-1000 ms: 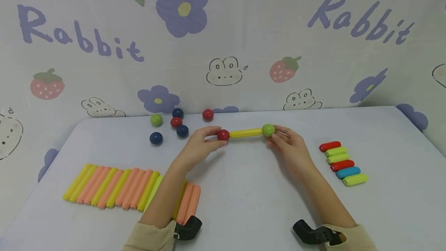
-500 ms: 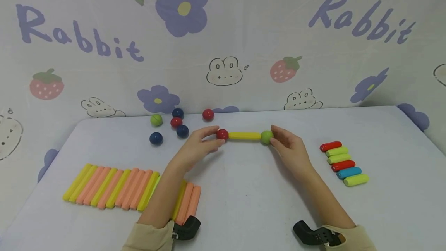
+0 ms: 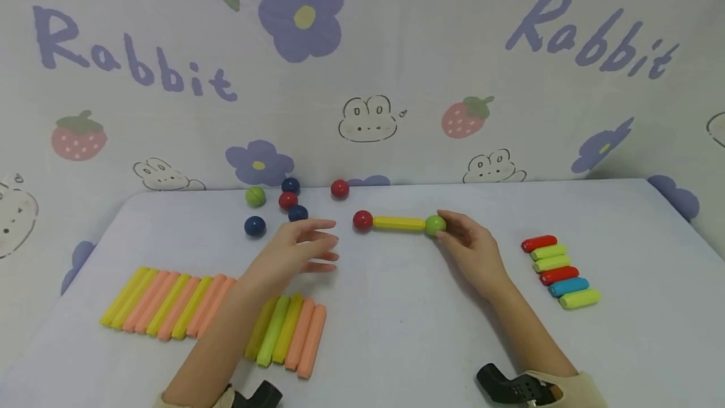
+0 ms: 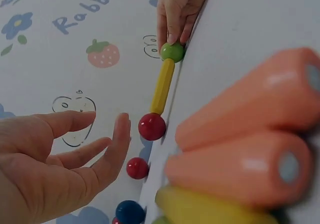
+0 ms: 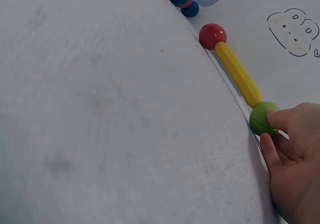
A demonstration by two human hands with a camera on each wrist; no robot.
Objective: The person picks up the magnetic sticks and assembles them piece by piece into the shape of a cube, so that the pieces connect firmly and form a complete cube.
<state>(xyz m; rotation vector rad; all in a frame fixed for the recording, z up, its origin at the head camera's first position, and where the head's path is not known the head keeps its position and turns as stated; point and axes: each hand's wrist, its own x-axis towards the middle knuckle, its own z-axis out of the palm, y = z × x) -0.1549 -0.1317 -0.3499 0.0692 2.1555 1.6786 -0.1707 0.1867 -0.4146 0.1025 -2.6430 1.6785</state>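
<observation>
A yellow rod [image 3: 399, 223] joins a red ball [image 3: 363, 220] on its left end to a green ball [image 3: 435, 225] on its right end. My right hand [image 3: 474, 255] pinches the green ball between thumb and fingers; the right wrist view shows the thumb on the green ball [image 5: 263, 118]. To the left of the red ball, my left hand [image 3: 289, 255] is apart from it, fingers loosely extended and holding nothing. Beneath the left forearm lies a row of long rods [image 3: 164, 302] in orange, yellow and lime, partly hidden by the arm.
Loose balls sit at the back left: a green one [image 3: 255, 197], a dark blue one [image 3: 255, 226], a red one [image 3: 340, 189] and several others. Short red, lime and blue rods [image 3: 561, 271] lie in a stack on the right. A printed cloth [image 3: 408, 49] hangs behind the white table [image 3: 408, 345].
My left hand has let go of the red ball and drawn back to the left. The joined piece has levelled out, its green end lower, with my right hand still at it.
</observation>
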